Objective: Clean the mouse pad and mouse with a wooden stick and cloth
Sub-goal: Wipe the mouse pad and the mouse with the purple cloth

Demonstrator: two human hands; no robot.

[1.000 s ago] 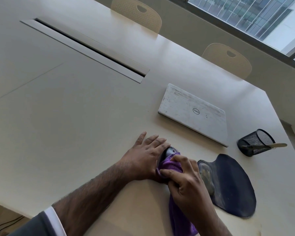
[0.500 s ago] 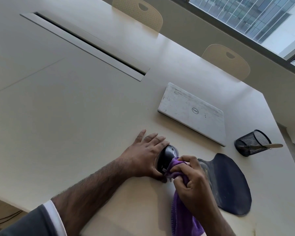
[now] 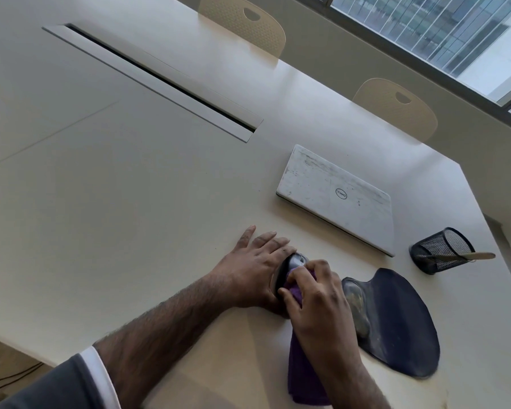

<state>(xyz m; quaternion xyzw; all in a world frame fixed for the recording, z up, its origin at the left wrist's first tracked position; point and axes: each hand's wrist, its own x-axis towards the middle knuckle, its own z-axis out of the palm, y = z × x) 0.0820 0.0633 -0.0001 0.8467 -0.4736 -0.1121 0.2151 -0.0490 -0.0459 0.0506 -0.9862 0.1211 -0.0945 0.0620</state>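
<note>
A dark mouse (image 3: 293,263) stands tilted on its side on the pale table (image 3: 130,216). My left hand (image 3: 254,270) rests flat against its left side, fingers straight, steadying it. With a purple cloth (image 3: 303,376) bunched in its fingers, my right hand (image 3: 322,305) presses the cloth onto the mouse's top; the rest of the cloth hangs down under my wrist. To the right lies the dark blue mouse pad (image 3: 401,323) with its gel wrist rest. A wooden stick (image 3: 481,255) pokes out of a black mesh cup (image 3: 440,252).
A closed white laptop (image 3: 337,196) lies behind the mouse. A long cable slot (image 3: 160,81) runs across the table at the back left. Two beige chairs (image 3: 396,107) stand at the far edge under a window. The table's right edge runs close to the mesh cup.
My right hand has slid the cloth back up over the mouse after pulling it down toward me. The left hand stays against the mouse.
</note>
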